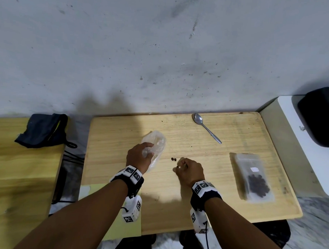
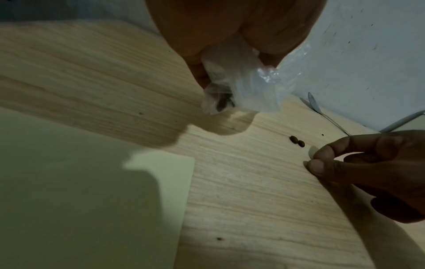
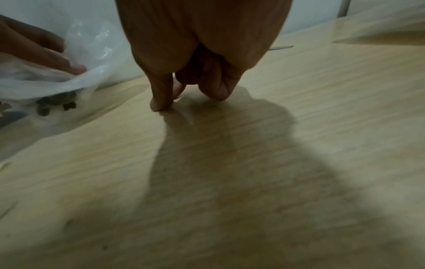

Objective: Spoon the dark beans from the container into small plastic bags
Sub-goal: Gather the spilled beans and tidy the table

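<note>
My left hand point(image 1: 147, 150) grips the bunched neck of a clear plastic bag point(image 1: 156, 142), lifted off the wooden table point(image 1: 194, 209). A few dark beans point(image 2: 222, 104) sit in the bag's point(image 2: 255, 87) hanging corner. My right hand point(image 1: 179, 166) is curled, thumb and forefinger down on the table, pinching what looks like a single bean. Two loose beans point(image 1: 173, 159) lie just beyond those fingertips point(image 2: 316, 166). A flat clear pouch point(image 1: 251, 175) holding a heap of dark beans point(image 1: 258, 185) lies at the right. The metal spoon point(image 1: 206, 127) lies untouched at the back.
A pale yellow-green sheet point(image 2: 92, 182) overlaps the table's near left corner. On a second wooden surface at the left lies a dark cloth pouch point(image 1: 44, 129). A white unit with a black object point(image 1: 320, 115) stands at the right. The wall runs close behind.
</note>
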`<action>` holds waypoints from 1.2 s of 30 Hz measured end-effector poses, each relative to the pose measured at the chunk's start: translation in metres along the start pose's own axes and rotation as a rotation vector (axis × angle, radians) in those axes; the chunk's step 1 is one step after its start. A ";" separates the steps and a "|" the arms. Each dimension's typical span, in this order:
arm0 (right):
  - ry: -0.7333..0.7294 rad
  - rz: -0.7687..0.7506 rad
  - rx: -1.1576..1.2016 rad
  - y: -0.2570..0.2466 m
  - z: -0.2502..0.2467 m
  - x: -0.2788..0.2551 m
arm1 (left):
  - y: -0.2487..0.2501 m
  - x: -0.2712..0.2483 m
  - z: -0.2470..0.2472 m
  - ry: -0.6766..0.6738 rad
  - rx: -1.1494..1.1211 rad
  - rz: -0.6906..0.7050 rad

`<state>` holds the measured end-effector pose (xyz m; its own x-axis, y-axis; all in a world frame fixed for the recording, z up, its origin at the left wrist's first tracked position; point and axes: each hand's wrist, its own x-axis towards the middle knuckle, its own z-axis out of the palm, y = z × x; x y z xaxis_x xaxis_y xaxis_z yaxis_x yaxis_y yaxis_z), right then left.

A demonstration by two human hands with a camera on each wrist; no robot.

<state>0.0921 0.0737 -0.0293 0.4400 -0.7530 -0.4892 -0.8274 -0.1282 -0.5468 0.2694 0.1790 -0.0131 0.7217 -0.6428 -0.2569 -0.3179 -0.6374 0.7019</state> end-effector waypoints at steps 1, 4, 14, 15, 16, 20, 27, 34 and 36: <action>0.003 -0.005 -0.012 -0.002 0.000 -0.001 | -0.001 0.000 -0.001 -0.003 0.008 0.001; 0.000 -0.041 -0.029 -0.002 -0.002 -0.006 | -0.002 0.001 -0.003 -0.001 0.002 0.000; -0.009 -0.001 -0.162 -0.007 -0.001 -0.008 | -0.006 0.006 -0.005 -0.014 0.030 0.009; -0.016 -0.013 -0.173 -0.008 -0.002 -0.010 | -0.006 0.006 -0.004 -0.017 0.034 0.009; -0.023 -0.021 -0.194 -0.008 -0.001 -0.010 | -0.006 0.007 -0.004 -0.019 0.038 0.012; -0.070 -0.072 -0.289 -0.008 0.003 -0.011 | -0.006 0.008 -0.003 -0.015 0.042 0.015; -0.100 0.057 0.225 -0.005 -0.010 -0.002 | -0.005 0.009 -0.003 -0.008 0.038 0.014; -0.126 0.321 0.800 -0.012 -0.030 0.008 | -0.006 0.012 -0.001 -0.015 0.038 0.005; -0.061 0.262 0.658 -0.015 -0.029 0.015 | -0.006 0.013 0.000 -0.013 0.023 -0.010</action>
<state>0.1007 0.0456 -0.0085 0.2902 -0.6659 -0.6873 -0.5345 0.4830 -0.6936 0.2808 0.1746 -0.0209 0.7169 -0.6416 -0.2727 -0.3250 -0.6536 0.6835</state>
